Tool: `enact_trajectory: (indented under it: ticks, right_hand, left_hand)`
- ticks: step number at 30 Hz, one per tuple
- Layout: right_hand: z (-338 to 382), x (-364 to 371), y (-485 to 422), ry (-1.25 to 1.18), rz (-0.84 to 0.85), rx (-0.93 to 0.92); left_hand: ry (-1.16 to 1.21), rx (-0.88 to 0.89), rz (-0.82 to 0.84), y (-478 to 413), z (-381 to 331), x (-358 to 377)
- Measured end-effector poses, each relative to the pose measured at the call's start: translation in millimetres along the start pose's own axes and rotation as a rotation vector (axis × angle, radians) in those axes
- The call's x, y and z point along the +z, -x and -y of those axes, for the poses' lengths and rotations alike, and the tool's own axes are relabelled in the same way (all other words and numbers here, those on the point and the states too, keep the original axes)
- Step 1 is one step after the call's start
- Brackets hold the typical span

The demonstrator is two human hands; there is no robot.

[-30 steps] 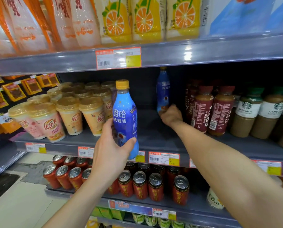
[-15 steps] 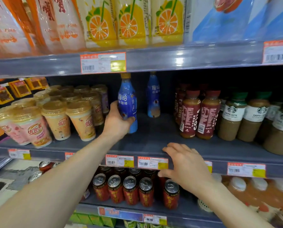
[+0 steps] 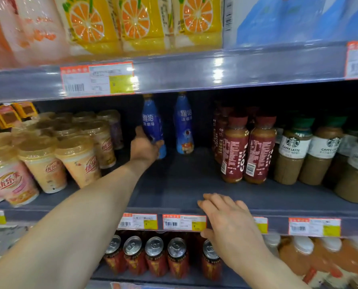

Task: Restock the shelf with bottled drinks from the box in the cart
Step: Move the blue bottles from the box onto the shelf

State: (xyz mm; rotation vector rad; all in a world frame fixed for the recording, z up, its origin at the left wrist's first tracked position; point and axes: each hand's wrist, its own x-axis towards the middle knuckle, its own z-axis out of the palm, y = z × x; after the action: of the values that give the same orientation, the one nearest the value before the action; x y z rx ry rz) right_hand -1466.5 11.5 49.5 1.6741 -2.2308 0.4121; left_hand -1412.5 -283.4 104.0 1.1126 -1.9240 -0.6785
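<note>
The blue bottle is upright in my left hand, deep on the middle shelf. My fingers and thumb are curled round its lower half, and its base is at the shelf board, though I cannot tell whether it touches. Just right of that hand a second blue bottle of the same kind stands on its own. My right hand is nearer to me at the shelf's front edge, fingers straight and a little spread, holding nothing, its thumb beside a price tag. Beyond and right of that hand stand red-capped coffee bottles, then latte bottles. Left of my left forearm are lidded milk tea cups. Under my right hand, one shelf down, sit red cans.
</note>
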Motion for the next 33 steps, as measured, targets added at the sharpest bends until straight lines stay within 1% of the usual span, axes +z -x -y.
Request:
enact_trajectory:
  ticks: [12, 18, 22, 27, 31, 33]
  right_hand:
    - [3, -6, 1, -0.012, 0.087, 0.024]
    - [3, -5, 1, 0.0, 0.103, 0.018]
    - [3, -3, 1, -0.002, 0.119, 0.01]
    - [6, -9, 2, 0.01, 0.119, 0.021]
    - [11, -14, 4, 0.065, 0.144, 0.019]
    - [15, -18, 7, 0.089, 0.157, 0.016]
  left_hand:
    - [-0.054, -0.032, 0.017, -13, -6, 9]
    - [-0.11, -0.049, 0.077, 6, -7, -4]
    - [-0.079, 0.057, 0.074, 51, -16, -25]
    - [-0.166, 0.343, 0.236, 143, -15, -53]
    - [-0.201, 0.474, 0.346, 205, -14, -62]
    - [-0.246, 0.539, 0.374, 225, -12, -65]
